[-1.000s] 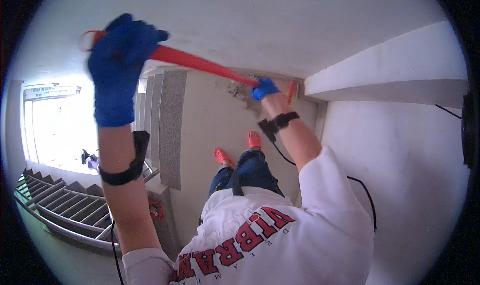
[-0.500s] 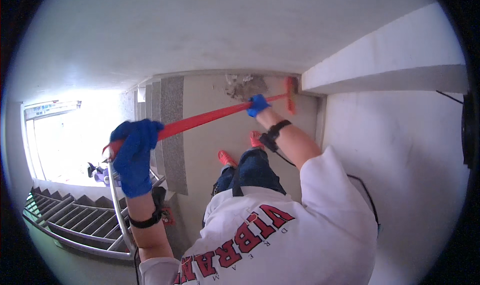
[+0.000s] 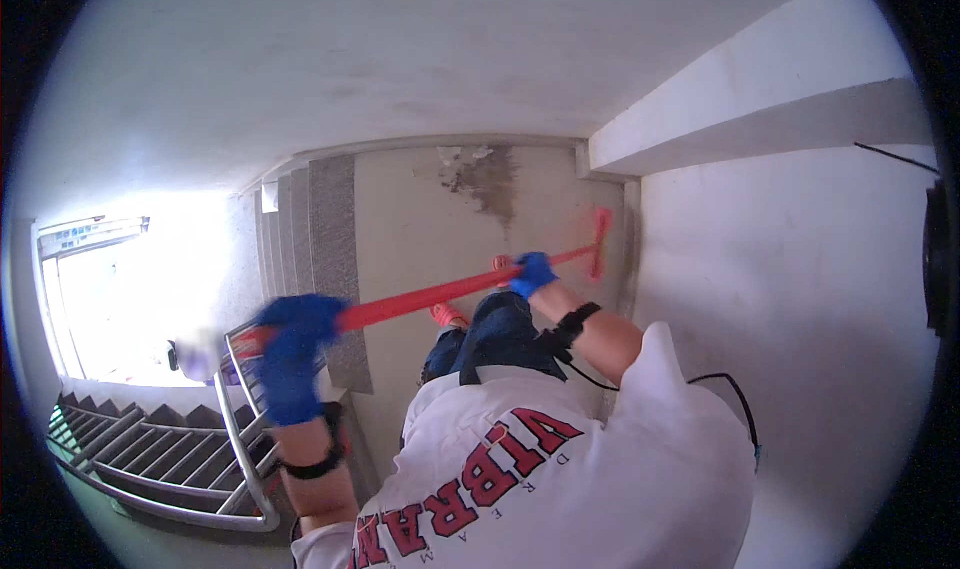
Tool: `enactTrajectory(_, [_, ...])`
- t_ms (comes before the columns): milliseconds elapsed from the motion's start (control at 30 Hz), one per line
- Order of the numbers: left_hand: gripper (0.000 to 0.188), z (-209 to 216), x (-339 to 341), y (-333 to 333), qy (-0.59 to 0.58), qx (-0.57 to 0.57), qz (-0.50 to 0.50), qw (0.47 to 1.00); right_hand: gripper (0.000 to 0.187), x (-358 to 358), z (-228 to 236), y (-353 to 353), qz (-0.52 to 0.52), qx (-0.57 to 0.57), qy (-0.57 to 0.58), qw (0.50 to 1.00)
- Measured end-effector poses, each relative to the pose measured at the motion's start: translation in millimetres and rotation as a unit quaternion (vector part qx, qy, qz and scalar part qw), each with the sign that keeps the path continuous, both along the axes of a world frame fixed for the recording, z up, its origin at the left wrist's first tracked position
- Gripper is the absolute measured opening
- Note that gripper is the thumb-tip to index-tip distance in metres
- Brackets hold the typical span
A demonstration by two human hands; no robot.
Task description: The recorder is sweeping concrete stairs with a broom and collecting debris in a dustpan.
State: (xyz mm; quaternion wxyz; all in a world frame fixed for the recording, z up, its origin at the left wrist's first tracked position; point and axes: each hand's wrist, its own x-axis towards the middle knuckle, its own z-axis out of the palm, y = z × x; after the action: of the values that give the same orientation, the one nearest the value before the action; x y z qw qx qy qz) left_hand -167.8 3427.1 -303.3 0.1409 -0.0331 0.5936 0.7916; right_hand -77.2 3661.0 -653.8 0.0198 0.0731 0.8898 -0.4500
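Both my hands, in blue gloves, are closed round the red handle of a long broom. Near the handle's upper end is my left hand, slightly blurred, at the left by the railing. Farther down the handle, above my feet, my right hand grips it. The handle slants off to the right, where the narrow red broom head shows blurred over the floor, close to the right wall's base. Whether its bristles touch the floor I cannot tell.
A dark, dirty patch marks the floor by the far wall. At the left a speckled strip edges the landing, with steps beyond it. A metal railing stands beside my left arm, above a stairwell. A white wall bounds the right.
The broom and both my hands have come nearer to me. The broom head has shifted from the far right corner back along the right wall. My view has also moved slightly.
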Motion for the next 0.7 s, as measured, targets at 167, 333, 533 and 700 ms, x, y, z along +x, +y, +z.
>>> enactTrajectory(167, [0.003, -46.1, 24.4, 24.2, -0.015, -0.09, -0.092, 0.992, 0.008, 24.5, -51.3, 47.7, 0.09, 0.164, -0.13, 0.974])
enactTrajectory(333, [0.01, 39.2, 15.8, -1.6, 0.011, -0.386, -0.052, 0.921, 0.032, -50.4, -7.4, -36.7, -0.003, 0.009, 0.001, 1.0])
enactTrajectory(533, [0.02, 73.7, 34.4, -51.4, 0.24, -0.156, 0.053, 0.957, 0.004, -55.8, 42.5, -96.1, -0.141, -0.165, -0.023, 0.976])
enactTrajectory(700, [0.011, -6.0, 34.8, -47.9, 0.148, -0.353, -0.107, 0.918, 0.012, 22.1, -6.9, -5.6, -0.045, 0.051, -0.099, 0.993])
